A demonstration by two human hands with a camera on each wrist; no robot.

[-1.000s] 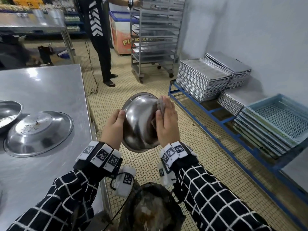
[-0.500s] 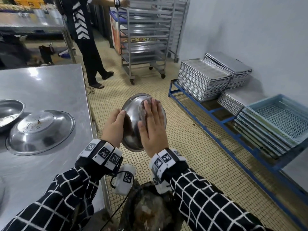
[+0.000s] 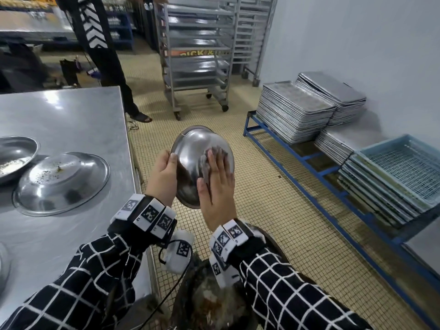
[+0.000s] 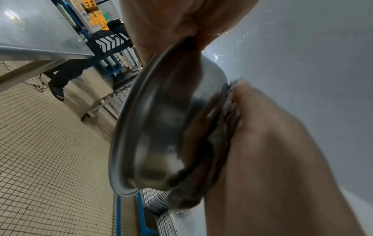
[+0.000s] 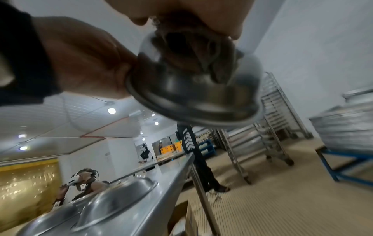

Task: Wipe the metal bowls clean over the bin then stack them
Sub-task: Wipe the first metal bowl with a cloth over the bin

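A metal bowl (image 3: 191,148) is held on edge in the air above the bin (image 3: 214,303), its rounded outside facing me. My left hand (image 3: 164,172) grips its left rim, thumb over the edge. Flat on the bowl's outer side lies my right hand (image 3: 217,182), fingers straight, pressing a dirty cloth (image 3: 206,155) against the metal. The left wrist view shows the bowl (image 4: 153,127) side-on with the cloth (image 4: 219,127) squeezed under the right palm. In the right wrist view the cloth (image 5: 191,47) is bunched on the bowl (image 5: 191,95).
An upturned crumb-speckled bowl (image 3: 62,182) and another dirty bowl (image 3: 14,156) sit on the steel table (image 3: 66,115) at my left. A person (image 3: 102,55) stands by a wheeled rack (image 3: 197,55). Stacked trays (image 3: 295,113) and crates (image 3: 402,170) fill a blue low shelf on the right.
My right hand has slid the cloth from the bowl's right edge to the middle of its outer side. The bowl has tilted slightly. The person in the background moved with the rack.
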